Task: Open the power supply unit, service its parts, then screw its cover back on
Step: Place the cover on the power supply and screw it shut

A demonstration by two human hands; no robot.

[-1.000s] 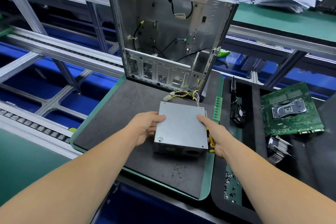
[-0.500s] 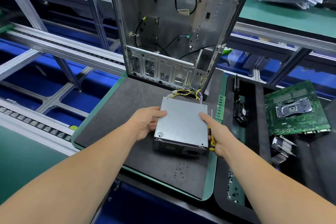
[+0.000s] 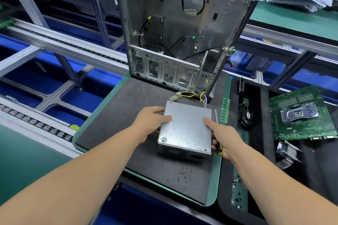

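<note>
The grey metal power supply unit (image 3: 186, 126) lies flat on the dark mat (image 3: 128, 115), cover up, with a screw at its near left corner. Its yellow and white cables (image 3: 190, 95) trail from the far side. My left hand (image 3: 150, 122) grips the unit's left edge, thumb on top. My right hand (image 3: 225, 133) is at the right edge, its index finger stretched onto the cover. Its other fingers curl round a yellow-and-black screwdriver (image 3: 220, 149), whose shaft points away along the unit's side.
An open, empty computer case (image 3: 173, 33) stands upright at the mat's far edge. Several loose screws (image 3: 182, 175) lie on the mat near me. To the right are a RAM stick (image 3: 224, 110), a fan (image 3: 246, 117), a motherboard (image 3: 300, 115) and a heat sink (image 3: 287, 153).
Both hands keep the same hold on the unit, which has barely shifted. My view has moved slightly closer and to the left.
</note>
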